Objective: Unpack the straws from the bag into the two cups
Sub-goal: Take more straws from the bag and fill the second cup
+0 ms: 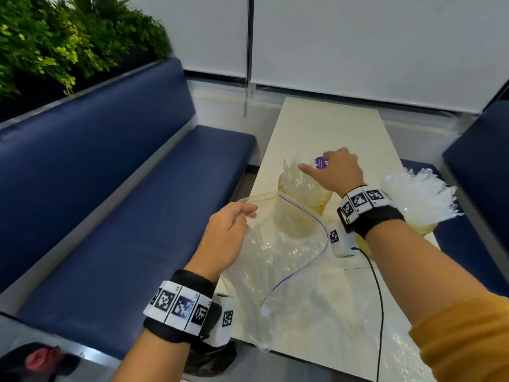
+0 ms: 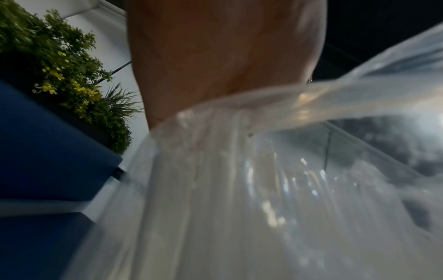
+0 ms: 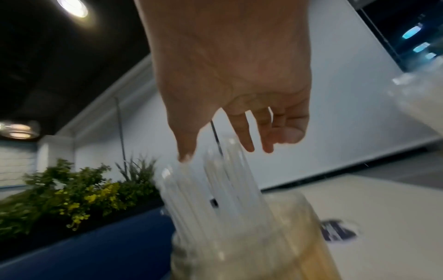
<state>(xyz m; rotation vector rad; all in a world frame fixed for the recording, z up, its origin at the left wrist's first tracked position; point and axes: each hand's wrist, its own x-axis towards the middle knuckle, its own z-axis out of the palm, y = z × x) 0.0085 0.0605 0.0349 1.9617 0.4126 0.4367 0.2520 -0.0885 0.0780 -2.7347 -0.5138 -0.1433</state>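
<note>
Head view shows a long pale desk [image 1: 325, 128] running away from the person, its far half bare, with a blue bench [image 1: 115, 188] along its left edge and another blue seat [image 1: 479, 166] at the right. On the near half lies the clear zip bag [image 1: 289, 260], its mouth open and lifted toward the far left, with straws lying lengthwise inside. Just past the bag stands a yellowish cup [image 1: 305, 194] with a few straws [image 1: 292, 172] upright and leaning left. A second cup [image 1: 424, 230] near the right edge, partly hidden by the right forearm, is packed with a splayed bundle of straws [image 1: 418, 194]. The left hand [image 1: 223, 238] pinches the bag's rim, its grip closed on the plastic. The right hand [image 1: 336, 169] hovers over the nearer cup, fingers loose and spread, holding nothing; in the right wrist view its fingertips [image 3: 249, 147] are just above the straw tops.
</note>
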